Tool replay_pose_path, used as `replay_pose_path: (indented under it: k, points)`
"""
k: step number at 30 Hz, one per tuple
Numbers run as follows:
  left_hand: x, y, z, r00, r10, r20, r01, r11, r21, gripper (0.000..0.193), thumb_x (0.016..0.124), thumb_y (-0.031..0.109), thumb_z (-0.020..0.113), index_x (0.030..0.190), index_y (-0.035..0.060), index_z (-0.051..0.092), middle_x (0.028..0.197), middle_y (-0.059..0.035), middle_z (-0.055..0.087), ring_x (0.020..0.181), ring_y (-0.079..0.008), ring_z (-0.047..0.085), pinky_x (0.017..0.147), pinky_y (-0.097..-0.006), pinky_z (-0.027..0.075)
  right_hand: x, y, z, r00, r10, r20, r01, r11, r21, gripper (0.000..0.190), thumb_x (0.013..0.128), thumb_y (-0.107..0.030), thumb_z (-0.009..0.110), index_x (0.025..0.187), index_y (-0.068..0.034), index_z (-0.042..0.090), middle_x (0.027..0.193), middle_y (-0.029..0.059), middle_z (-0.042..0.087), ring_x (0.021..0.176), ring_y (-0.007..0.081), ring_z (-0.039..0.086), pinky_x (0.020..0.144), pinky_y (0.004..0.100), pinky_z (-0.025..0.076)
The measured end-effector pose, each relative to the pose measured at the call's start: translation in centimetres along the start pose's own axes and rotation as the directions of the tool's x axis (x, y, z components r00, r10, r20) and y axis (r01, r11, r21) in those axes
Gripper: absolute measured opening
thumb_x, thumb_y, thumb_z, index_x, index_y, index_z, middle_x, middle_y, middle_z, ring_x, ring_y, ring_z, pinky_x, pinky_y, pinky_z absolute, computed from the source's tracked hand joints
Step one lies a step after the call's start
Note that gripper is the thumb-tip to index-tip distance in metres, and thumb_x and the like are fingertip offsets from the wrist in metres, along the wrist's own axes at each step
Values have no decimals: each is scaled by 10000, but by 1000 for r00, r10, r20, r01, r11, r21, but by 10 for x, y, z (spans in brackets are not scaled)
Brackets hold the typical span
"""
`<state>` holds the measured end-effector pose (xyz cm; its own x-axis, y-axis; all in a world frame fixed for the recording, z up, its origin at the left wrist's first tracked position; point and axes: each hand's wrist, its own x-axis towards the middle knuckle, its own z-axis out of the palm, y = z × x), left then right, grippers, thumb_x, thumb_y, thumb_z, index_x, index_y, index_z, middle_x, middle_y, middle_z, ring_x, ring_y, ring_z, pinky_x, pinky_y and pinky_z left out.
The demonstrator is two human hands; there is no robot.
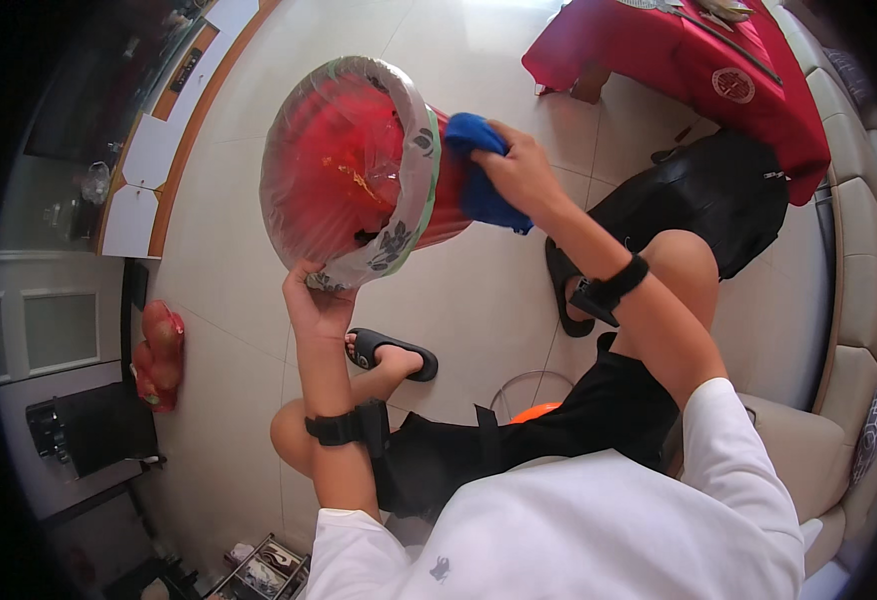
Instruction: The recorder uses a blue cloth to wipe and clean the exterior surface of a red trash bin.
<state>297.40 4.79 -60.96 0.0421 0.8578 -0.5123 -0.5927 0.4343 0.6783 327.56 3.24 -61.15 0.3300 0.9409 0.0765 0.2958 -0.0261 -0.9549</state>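
A red waste bin (pixel 446 195) is tilted with its mouth toward me. A translucent plastic liner folds over its rim (pixel 408 97), which bears dark leaf prints and a green edge. Inside the bin lie a clear plastic scrap (pixel 384 180) and some small dark bits. My left hand (pixel 322 304) grips the rim at its lower side, with some of the fingers hidden beneath it. In my right hand (pixel 517 169) is a bunched blue cloth (pixel 483 187), pressed to the bin's outer wall. The bin's base is hidden behind that cloth and hand.
A black bag (pixel 701 195) lies right of my feet, beside a table with a red cloth (pixel 678 67). A beige sofa (pixel 851 300) runs along the right. An orange bucket (pixel 536 412) stands under my legs. A red net bag (pixel 159 356) and white cabinets (pixel 131 154) are left.
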Motion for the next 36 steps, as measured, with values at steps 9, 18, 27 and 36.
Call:
replay_pose_path:
  k: [9,18,27,36]
  points:
    - [1,-7,-8,996,3,85,1,999,-40,595,728,86,573,1318,30,521,1269,-146,619,1156,-344,628,999,-492,539,4,24,2,985,157,76,-166,978,125,416,876,-278,647,1220,-45,660,1086,167,699,951,278,684,867,374,540]
    - [4,-8,-13,999,5,34,-7,999,50,496,735,108,556,1222,18,569,1186,-132,646,1081,-317,640,934,-455,546,0,18,-1,979,174,108,-196,948,251,444,910,-367,651,1223,-52,634,1029,112,664,892,211,649,804,367,553]
    - [22,-19,-23,993,-85,76,66,973,223,311,737,130,592,1029,23,616,997,-91,674,879,-252,666,792,-387,547,-17,-13,-16,978,147,145,-141,989,-55,751,769,-458,808,1262,18,501,1089,182,644,1012,273,653,878,393,539]
    - [44,-23,-49,994,-11,-110,80,762,642,409,878,418,636,1050,49,665,1000,-100,688,859,-253,670,840,-458,536,-20,50,16,873,424,241,-463,875,141,458,785,-198,753,1163,-32,553,1076,124,633,882,183,657,718,339,563]
